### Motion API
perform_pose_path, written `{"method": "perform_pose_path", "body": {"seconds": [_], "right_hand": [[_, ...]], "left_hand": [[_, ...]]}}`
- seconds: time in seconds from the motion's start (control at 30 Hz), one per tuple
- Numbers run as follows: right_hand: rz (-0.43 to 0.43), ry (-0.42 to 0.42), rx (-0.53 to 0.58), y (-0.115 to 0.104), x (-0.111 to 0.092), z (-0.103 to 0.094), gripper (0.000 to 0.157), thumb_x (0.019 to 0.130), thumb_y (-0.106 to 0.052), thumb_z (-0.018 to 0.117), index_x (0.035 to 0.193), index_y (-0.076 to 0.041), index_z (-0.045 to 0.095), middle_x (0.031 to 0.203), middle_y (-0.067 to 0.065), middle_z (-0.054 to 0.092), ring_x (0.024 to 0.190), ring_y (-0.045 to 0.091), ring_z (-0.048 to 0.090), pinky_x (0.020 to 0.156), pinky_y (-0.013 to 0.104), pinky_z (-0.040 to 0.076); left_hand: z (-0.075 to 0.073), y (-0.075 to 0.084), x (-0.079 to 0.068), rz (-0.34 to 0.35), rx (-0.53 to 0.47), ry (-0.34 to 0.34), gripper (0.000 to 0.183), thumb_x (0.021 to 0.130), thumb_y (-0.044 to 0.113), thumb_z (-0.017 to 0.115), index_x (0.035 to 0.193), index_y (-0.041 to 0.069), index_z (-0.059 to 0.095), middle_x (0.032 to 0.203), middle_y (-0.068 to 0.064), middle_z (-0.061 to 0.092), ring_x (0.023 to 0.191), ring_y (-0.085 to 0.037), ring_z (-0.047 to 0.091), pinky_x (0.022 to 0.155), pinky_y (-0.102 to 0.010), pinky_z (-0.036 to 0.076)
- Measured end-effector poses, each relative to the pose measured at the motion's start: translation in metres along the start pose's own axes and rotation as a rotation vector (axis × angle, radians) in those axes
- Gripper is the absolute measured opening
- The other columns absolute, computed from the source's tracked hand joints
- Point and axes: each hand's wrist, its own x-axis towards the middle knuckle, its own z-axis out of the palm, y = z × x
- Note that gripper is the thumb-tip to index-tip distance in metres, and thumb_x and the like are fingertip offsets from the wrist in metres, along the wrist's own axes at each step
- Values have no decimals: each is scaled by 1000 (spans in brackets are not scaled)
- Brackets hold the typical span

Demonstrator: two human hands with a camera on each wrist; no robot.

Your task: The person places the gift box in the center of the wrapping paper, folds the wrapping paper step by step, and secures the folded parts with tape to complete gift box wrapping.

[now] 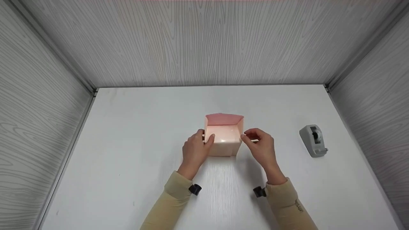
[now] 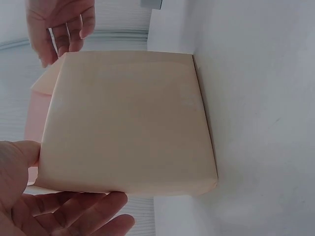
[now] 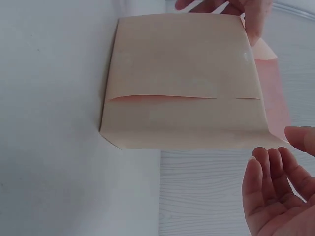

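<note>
A box-shaped peach paper package (image 1: 220,148) stands on the table, its upper end loose and pink inside. Between the upper edges a pale, glossy surface catches the light; I cannot tell whether it is a box within or folded paper. My left hand (image 1: 195,148) grips the package's left side, thumb over the upper edge and fingers along the outside. At the upper right corner, my right hand (image 1: 261,145) lightly holds the paper edge between thumb and curved fingers. In the right wrist view the package (image 3: 177,59) shows a lengthwise seam that gapes, with pink inside.
A grey tape dispenser (image 1: 313,141) sits on the right part of the white table (image 1: 134,127). Wood-grain panels (image 1: 204,41) enclose the table at the back and both sides. Both wrists carry small black devices (image 1: 195,189) near the sleeve cuffs.
</note>
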Motion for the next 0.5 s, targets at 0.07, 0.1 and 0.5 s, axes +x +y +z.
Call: {"method": "perform_pose_path", "body": {"seconds": [0.07, 0.1, 0.5], "right_hand": [[-19, -1, 2, 2, -2, 2, 14, 87, -12, 76, 98, -5, 74, 93, 4, 70, 87, 17, 65, 72, 26, 53], [-37, 4, 3, 3, -3, 3, 13, 86, -11, 76, 99, -6, 74, 94, 3, 71, 88, 17, 65, 72, 26, 53], [-322, 38, -19, 13, -2, 17, 11, 86, -1, 73, 96, -1, 77, 106, 5, 72, 98, 20, 67, 79, 40, 55]], "left_hand": [[0, 0, 0, 4, 0, 1, 40, 95, 40, 63, 107, 2, 67, 96, -11, 72, 86, -25, 70, 71, -42, 56], [0, 0, 0, 6, 0, 2, 40, 95, 40, 63, 107, 2, 67, 96, -11, 72, 86, -25, 70, 71, -42, 56], [1, 0, 0, 17, 12, 29, 39, 94, 40, 63, 105, 3, 68, 93, -11, 72, 83, -24, 71, 69, -41, 55]]}}
